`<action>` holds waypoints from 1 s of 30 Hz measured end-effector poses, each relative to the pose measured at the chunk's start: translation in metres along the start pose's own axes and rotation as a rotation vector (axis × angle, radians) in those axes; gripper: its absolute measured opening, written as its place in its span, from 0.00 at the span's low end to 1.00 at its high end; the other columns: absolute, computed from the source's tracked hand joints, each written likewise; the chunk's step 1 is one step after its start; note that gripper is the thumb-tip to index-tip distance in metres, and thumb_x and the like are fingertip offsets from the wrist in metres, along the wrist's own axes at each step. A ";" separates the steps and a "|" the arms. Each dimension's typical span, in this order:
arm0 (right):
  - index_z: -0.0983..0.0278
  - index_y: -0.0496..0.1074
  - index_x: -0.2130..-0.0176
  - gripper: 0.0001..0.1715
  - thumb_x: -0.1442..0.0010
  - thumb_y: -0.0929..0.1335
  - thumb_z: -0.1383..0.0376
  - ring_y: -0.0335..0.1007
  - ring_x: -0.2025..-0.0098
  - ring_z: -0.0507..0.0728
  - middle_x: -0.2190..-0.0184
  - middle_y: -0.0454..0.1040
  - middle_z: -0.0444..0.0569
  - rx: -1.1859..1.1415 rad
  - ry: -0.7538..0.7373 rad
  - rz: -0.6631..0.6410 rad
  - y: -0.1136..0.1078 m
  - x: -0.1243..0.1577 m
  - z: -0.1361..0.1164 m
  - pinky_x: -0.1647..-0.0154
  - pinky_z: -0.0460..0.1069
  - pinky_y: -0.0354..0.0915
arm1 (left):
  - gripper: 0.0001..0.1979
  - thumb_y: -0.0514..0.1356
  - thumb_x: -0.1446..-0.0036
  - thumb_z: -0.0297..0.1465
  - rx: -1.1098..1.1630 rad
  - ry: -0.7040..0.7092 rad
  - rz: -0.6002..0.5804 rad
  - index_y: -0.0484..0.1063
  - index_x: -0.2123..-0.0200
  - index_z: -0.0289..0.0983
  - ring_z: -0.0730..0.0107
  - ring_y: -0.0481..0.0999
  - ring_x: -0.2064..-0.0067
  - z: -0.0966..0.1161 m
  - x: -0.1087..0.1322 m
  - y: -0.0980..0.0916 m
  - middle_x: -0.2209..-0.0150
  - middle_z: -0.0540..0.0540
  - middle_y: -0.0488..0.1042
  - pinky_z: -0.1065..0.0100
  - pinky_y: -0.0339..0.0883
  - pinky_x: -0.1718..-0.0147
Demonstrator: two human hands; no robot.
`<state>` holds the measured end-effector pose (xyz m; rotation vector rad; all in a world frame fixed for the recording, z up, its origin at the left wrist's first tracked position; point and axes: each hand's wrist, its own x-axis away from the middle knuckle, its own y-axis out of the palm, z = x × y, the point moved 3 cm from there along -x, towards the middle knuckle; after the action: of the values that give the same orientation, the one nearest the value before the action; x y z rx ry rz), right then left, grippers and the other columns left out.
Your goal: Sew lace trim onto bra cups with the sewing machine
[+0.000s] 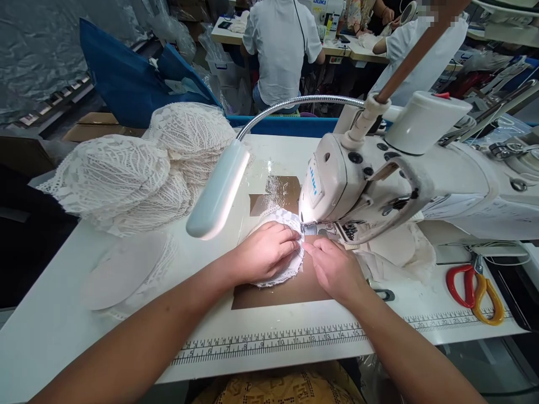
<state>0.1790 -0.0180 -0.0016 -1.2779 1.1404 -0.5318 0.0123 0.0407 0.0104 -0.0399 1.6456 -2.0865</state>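
A white lace cup piece [283, 274] lies on the brown plate under the head of a white sewing machine [337, 182]. My left hand [265, 251] rests on top of the lace, fingers curled and pressing it flat near the presser foot [310, 229]. My right hand [334, 268] lies just right of it, fingers together, pinching the lace edge close to the needle.
A stack of white lace cups [138, 168] sits at the back left, and a flat cup [122, 269] lies nearer. A gooseneck lamp [219, 191] hangs over the table. Red and yellow scissors [475, 286] lie right. A ruler strip [295, 339] runs along the front edge. People sit at tables behind.
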 end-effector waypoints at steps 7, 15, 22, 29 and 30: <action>0.65 0.75 0.53 0.21 0.42 0.61 0.75 0.63 0.70 0.53 0.73 0.71 0.46 -0.035 -0.001 -0.029 0.001 0.001 0.000 0.71 0.47 0.57 | 0.13 0.51 0.35 0.32 -0.035 -0.008 -0.073 0.71 0.68 0.33 0.66 0.69 0.65 0.001 -0.002 -0.002 0.66 0.42 0.71 0.62 0.63 0.63; 0.66 0.74 0.50 0.23 0.42 0.60 0.75 0.65 0.68 0.54 0.71 0.73 0.47 -0.023 0.032 -0.054 0.003 0.001 0.001 0.69 0.47 0.58 | 0.10 0.51 0.36 0.29 -0.046 -0.003 -0.113 0.70 0.67 0.34 0.67 0.69 0.65 0.001 -0.002 -0.001 0.65 0.43 0.71 0.63 0.63 0.61; 0.64 0.74 0.50 0.24 0.44 0.62 0.75 0.65 0.68 0.55 0.70 0.74 0.50 0.124 0.028 -0.108 0.005 -0.002 -0.004 0.69 0.49 0.58 | 0.13 0.49 0.34 0.29 -0.011 -0.022 -0.051 0.71 0.54 0.34 0.64 0.72 0.58 0.001 -0.001 -0.001 0.49 0.39 0.73 0.61 0.66 0.58; 0.63 0.76 0.53 0.22 0.44 0.62 0.75 0.63 0.71 0.56 0.73 0.73 0.49 0.166 0.053 -0.086 0.003 -0.001 -0.005 0.71 0.49 0.57 | 0.16 0.51 0.35 0.29 -0.015 -0.099 0.041 0.71 0.48 0.31 0.58 0.73 0.55 0.008 -0.001 0.008 0.48 0.35 0.73 0.57 0.70 0.58; 0.63 0.76 0.52 0.22 0.44 0.62 0.75 0.63 0.71 0.56 0.74 0.73 0.49 0.165 0.057 -0.082 0.004 -0.001 -0.005 0.71 0.49 0.57 | 0.16 0.51 0.35 0.29 -0.016 -0.098 0.045 0.71 0.48 0.30 0.57 0.73 0.55 0.008 -0.001 0.009 0.48 0.35 0.73 0.57 0.70 0.58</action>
<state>0.1734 -0.0184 -0.0040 -1.1758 1.0713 -0.7123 0.0189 0.0321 0.0051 -0.1079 1.5905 -2.0057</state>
